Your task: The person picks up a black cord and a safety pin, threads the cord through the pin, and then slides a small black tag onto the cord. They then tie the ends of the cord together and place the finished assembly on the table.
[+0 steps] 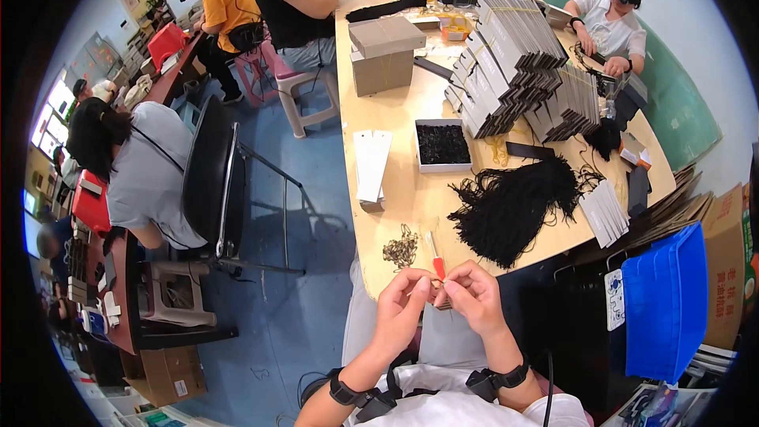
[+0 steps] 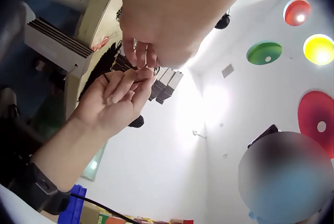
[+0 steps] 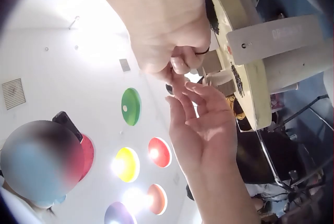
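Both hands meet just off the near edge of the wooden table [image 1: 395, 205]. My left hand [image 1: 402, 300] and right hand [image 1: 474, 291] pinch one small piece [image 1: 437, 280] between their fingertips; it is too small to name. In the right wrist view a thin black cord [image 3: 202, 52] loops over a finger of the right hand [image 3: 167, 26], and the left hand [image 3: 203, 125] reaches up to it. The left wrist view shows the left hand [image 2: 156, 20] above, touching the right hand's fingertips [image 2: 143, 78].
A red-handled tool [image 1: 434, 255] and a small pile of metal rings [image 1: 402, 249] lie just beyond my hands. A heap of black tassels [image 1: 514, 205], a tray of black pieces [image 1: 443, 145], white strips [image 1: 371, 164] and stacked boxes [image 1: 514, 63] fill the table. Several people sit around. Blue bins [image 1: 668, 300] stand at right.
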Tool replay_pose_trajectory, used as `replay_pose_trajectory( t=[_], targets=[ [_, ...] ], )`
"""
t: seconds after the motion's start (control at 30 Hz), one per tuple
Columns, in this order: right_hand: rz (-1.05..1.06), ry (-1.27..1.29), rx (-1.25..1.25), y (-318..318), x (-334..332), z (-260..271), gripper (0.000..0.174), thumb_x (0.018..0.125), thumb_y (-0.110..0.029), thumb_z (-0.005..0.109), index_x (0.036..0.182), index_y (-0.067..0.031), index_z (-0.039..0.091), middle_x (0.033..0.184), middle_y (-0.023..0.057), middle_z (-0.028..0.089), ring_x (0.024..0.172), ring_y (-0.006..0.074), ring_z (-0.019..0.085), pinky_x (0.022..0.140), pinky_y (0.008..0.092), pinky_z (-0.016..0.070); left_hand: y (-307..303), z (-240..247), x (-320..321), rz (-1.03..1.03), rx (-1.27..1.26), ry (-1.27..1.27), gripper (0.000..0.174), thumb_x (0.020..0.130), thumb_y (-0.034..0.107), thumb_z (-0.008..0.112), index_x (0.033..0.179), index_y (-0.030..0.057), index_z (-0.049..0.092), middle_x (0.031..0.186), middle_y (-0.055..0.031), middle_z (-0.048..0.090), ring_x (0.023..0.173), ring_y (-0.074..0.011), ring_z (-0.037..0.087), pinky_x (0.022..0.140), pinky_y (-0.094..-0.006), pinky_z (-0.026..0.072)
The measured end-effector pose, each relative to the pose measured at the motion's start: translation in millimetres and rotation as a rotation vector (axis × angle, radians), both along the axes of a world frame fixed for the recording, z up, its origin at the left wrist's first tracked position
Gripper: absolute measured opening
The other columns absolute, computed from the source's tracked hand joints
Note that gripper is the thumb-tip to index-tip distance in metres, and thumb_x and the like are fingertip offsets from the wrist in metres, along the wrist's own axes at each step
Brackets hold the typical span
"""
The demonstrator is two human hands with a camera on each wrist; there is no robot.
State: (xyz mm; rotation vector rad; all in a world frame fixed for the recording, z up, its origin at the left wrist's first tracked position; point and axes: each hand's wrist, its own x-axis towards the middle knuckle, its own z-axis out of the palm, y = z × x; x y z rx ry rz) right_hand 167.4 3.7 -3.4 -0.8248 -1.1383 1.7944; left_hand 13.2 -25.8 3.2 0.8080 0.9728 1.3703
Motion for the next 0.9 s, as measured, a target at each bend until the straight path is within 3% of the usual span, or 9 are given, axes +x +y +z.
replay_pose_trajectory(
  t=[0.2,0.43,0.5,0.57,0.6,0.7,0.77,0.87,0.9],
  targets=[
    [-0.124,0.008,0.059,-4.0,-31.7,-0.6,0.007,0.092,-0.001,0.056,0.098,0.001,0.054,0.085,0.0055,0.063,0.077,0.0093,0.061,0.07,0.0211,0.0492,-3.6,-6.0,-3.9,0.218,0.046,0.12,0.011,0.085,-0.001,0.065,0.096,-0.0048,0.066,0.093,-0.0083,0.061,0.083,-0.0129,0.061,0.072,-0.0236,0.0505],
    [-0.072,-0.151,0.096,3.9,-32.3,12.0,0.007,0.092,-0.004,0.058,0.096,0.0007,0.056,0.081,0.0046,0.062,0.071,0.0079,0.059,0.062,0.0207,0.0462,9.0,3.0,-27.0,0.319,0.077,0.263,0.004,0.087,0.003,0.064,0.088,0.0004,0.062,0.085,-0.0013,0.059,0.074,-0.0075,0.054,0.068,-0.0214,0.0438],
    [-0.129,0.095,0.0,10.3,-3.7,21.4,0.006,0.091,-0.005,0.06,0.094,-0.0006,0.057,0.076,0.0036,0.061,0.061,0.0077,0.056,0.053,0.0191,0.0423,16.4,8.2,-45.1,0.365,0.119,0.327,0.005,0.088,0.004,0.063,0.087,0.001,0.059,0.085,0.0007,0.055,0.075,-0.0062,0.051,0.067,-0.0204,0.0412],
    [-0.059,0.331,0.077,17.8,39.0,6.5,0.012,0.094,-0.01,0.054,0.089,0.0005,0.058,0.071,0.011,0.063,0.052,0.012,0.056,0.042,0.017,0.038,20.2,12.0,-63.1,0.403,0.15,0.367,0.006,0.09,0.004,0.062,0.088,0.0016,0.058,0.086,0.0025,0.051,0.074,-0.0045,0.047,0.064,-0.0192,0.0382],
    [-0.044,0.549,0.11,19.2,46.1,19.9,0.014,0.094,-0.01,0.052,0.089,0.0017,0.058,0.071,0.0146,0.065,0.055,0.0152,0.06,0.044,0.0169,0.04,20.3,11.6,-69.9,0.444,0.151,0.416,0.007,0.09,0.005,0.062,0.087,0.0014,0.057,0.087,0.0022,0.05,0.072,-0.0039,0.046,0.062,-0.0185,0.0368],
    [-0.275,0.577,0.012,18.7,61.9,35.0,0.013,0.094,-0.008,0.051,0.091,0.0023,0.059,0.072,0.0138,0.066,0.059,0.0183,0.063,0.049,0.0199,0.0443,17.2,3.8,-86.3,0.484,0.155,0.488,0.01,0.09,0.006,0.063,0.086,0.0001,0.056,0.089,0.0004,0.05,0.071,-0.004,0.046,0.062,-0.0181,0.0369],
    [-0.361,0.074,0.115,21.6,64.8,33.9,0.012,0.093,-0.007,0.053,0.093,0.0024,0.06,0.072,0.011,0.066,0.061,0.0149,0.063,0.055,0.023,0.0468,12.1,3.8,-82.6,0.433,0.159,0.47,0.009,0.09,0.006,0.063,0.086,0.0001,0.056,0.089,0.0001,0.051,0.071,-0.0042,0.046,0.063,-0.0181,0.0374],
    [-0.309,-0.326,0.101,17.7,42.1,37.4,0.008,0.09,-0.006,0.058,0.091,0.001,0.063,0.076,0.0061,0.066,0.062,0.0086,0.059,0.056,0.0224,0.045,1.6,8.6,-76.7,0.219,0.16,0.452,0.005,0.09,0.003,0.061,0.089,-0.0007,0.059,0.09,-0.0031,0.059,0.077,-0.0075,0.053,0.07,-0.0209,0.0424],
    [-0.371,-0.381,0.276,14.9,27.8,26.3,0.003,0.086,-0.004,0.064,0.087,-0.0005,0.064,0.078,0.0019,0.063,0.063,0.0034,0.054,0.052,0.0206,0.0402,-1.0,9.9,-74.8,0.102,0.153,0.398,0.004,0.09,0.003,0.061,0.09,-0.0009,0.059,0.097,-0.0061,0.061,0.084,-0.0097,0.055,0.075,-0.023,0.044]
  ],
)
